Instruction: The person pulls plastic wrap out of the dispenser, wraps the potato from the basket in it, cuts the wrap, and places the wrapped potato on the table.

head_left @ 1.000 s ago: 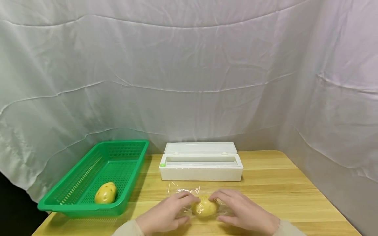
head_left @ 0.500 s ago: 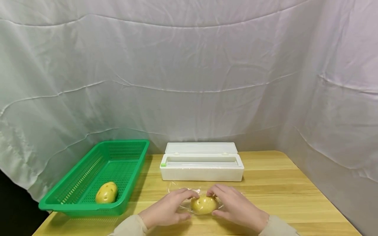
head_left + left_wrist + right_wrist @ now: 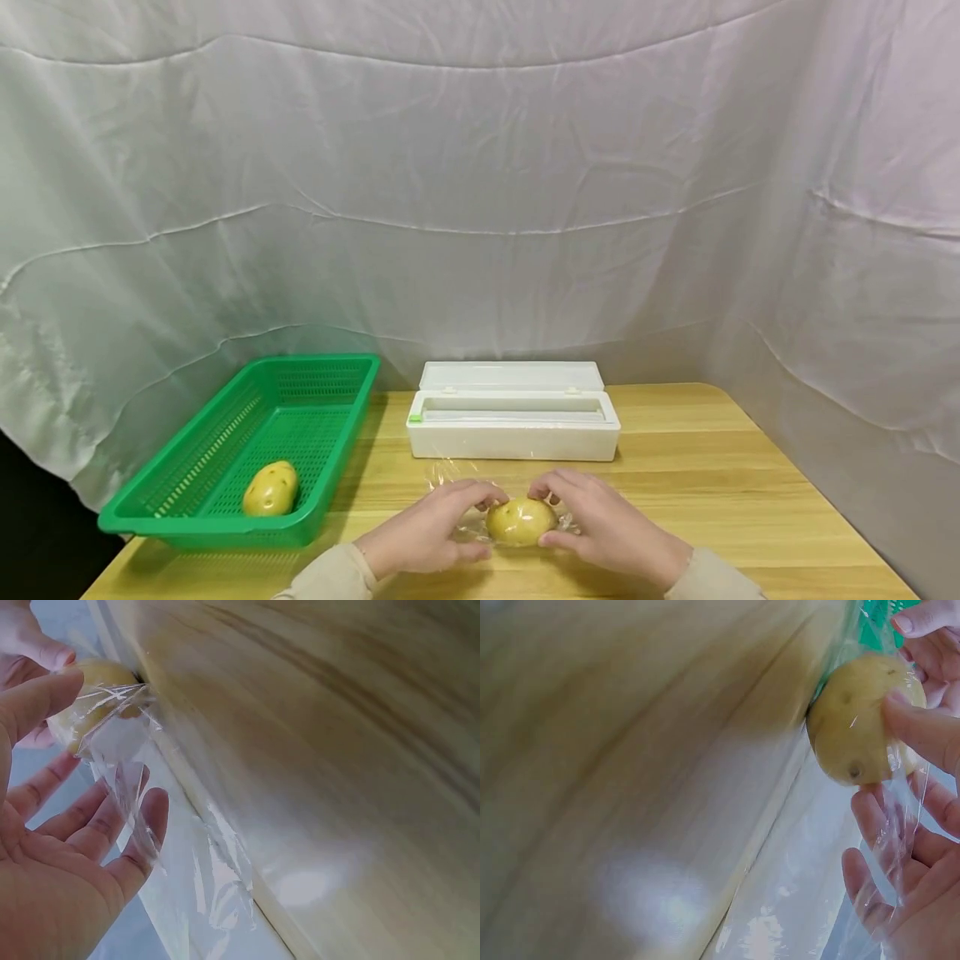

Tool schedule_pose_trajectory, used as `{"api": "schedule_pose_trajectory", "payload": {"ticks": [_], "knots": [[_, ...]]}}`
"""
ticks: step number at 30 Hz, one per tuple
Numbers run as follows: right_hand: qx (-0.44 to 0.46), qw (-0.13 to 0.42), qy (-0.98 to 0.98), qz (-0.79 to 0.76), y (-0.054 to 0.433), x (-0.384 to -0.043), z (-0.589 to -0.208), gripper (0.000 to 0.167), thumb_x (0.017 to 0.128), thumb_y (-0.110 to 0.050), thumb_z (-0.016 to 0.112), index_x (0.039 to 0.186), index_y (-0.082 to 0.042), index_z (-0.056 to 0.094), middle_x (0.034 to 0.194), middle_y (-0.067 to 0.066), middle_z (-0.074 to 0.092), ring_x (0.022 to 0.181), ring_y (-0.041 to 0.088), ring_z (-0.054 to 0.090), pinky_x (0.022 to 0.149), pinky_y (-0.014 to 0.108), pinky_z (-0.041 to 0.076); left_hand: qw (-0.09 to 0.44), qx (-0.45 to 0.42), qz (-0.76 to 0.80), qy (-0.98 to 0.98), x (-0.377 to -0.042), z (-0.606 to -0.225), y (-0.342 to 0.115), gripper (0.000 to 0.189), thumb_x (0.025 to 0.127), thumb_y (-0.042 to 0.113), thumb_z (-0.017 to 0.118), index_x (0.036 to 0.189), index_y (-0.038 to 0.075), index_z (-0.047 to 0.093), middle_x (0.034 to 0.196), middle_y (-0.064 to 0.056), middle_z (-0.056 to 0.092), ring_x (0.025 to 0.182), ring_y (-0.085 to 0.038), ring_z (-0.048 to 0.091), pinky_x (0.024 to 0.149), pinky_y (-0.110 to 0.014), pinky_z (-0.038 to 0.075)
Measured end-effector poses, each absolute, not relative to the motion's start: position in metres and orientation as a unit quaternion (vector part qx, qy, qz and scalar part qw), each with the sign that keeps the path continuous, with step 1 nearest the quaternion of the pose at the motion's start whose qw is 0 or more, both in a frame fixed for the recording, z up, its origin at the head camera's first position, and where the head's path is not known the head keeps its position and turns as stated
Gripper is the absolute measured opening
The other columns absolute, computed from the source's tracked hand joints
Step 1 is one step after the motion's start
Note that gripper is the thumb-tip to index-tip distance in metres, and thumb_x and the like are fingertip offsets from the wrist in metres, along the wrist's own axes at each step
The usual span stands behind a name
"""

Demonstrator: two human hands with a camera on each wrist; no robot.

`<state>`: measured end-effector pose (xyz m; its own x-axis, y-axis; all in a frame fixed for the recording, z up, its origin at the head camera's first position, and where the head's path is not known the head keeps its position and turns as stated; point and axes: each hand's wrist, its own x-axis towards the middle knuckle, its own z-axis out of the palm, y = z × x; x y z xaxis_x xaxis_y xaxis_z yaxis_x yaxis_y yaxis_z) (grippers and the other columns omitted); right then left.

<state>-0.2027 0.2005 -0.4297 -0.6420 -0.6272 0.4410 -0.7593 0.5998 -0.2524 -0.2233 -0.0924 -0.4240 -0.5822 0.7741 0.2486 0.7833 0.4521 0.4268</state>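
Note:
A yellow potato (image 3: 520, 522), covered in clear cling film (image 3: 124, 761), is between my two hands near the front of the table. My left hand (image 3: 427, 529) holds its left end, thumb on one side and index finger on the other, while the remaining fingers touch loose film. At the opposite end, my right hand (image 3: 609, 533) has its thumb pressed on the potato (image 3: 862, 720) and its fingertips beneath. Film (image 3: 906, 825) drapes over those fingers in the right wrist view. Crumpled film sticks out on both sides.
Behind the hands stands a white cling film box (image 3: 513, 442) with its lid raised and a roll inside. A green plastic basket (image 3: 330, 492) on the left holds another potato (image 3: 271, 489). Wooden tabletop (image 3: 720, 500) extends right; a grey-white curtain (image 3: 480, 167) hangs behind.
Both hands have drawn closer to the potato and their fingers have curled in more. The film that lay spread at its sides is gathered nearer to it.

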Motion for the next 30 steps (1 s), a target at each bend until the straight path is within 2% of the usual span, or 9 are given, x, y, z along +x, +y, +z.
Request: {"api": "schedule_pose_trajectory", "payload": {"ticks": [6,13,23,30], "knots": [[0.405,0.118,-0.865,0.271,0.2039,-0.2034,-0.4301,0.039,0.095,-0.033,0.081,0.127,-0.016,0.066,0.123,-0.006,0.070,0.110,0.010,0.067,0.089,0.029,0.063,0.010,-0.467,-0.262,-0.845,-0.2246,-0.4243,-0.0913,0.052,0.092,0.019,0.085,0.140,0.019,0.063,0.135,0.006,0.072,0.119,-0.010,0.068,0.104,-0.032,0.058],[0.403,0.117,-0.866,0.272,0.2045,-0.2061,-0.4298,0.037,0.097,-0.037,0.079,0.126,-0.018,0.067,0.121,-0.010,0.071,0.107,0.004,0.066,0.091,0.033,0.062,-0.005,-0.465,-0.271,-0.843,-0.2265,-0.4241,-0.0918,0.053,0.093,0.019,0.084,0.141,0.017,0.063,0.136,0.005,0.072,0.117,-0.007,0.069,0.104,-0.033,0.058],[0.387,0.090,-0.867,0.300,0.2062,-0.2095,-0.4305,0.035,0.100,-0.036,0.076,0.128,-0.017,0.067,0.119,-0.012,0.072,0.103,0.001,0.063,0.090,0.032,0.060,-0.034,-0.442,-0.285,-0.850,-0.2285,-0.4211,-0.0916,0.054,0.094,0.024,0.084,0.143,0.020,0.063,0.134,0.006,0.073,0.116,-0.006,0.069,0.103,-0.033,0.059],[0.371,0.068,-0.871,0.315,0.2053,-0.2108,-0.4300,0.033,0.103,-0.036,0.072,0.129,-0.016,0.069,0.118,-0.012,0.073,0.102,0.001,0.063,0.089,0.032,0.060,-0.050,-0.423,-0.279,-0.861,-0.2306,-0.4208,-0.0909,0.059,0.094,0.028,0.084,0.148,0.019,0.060,0.133,0.004,0.073,0.116,-0.008,0.069,0.092,-0.025,0.057]]}}
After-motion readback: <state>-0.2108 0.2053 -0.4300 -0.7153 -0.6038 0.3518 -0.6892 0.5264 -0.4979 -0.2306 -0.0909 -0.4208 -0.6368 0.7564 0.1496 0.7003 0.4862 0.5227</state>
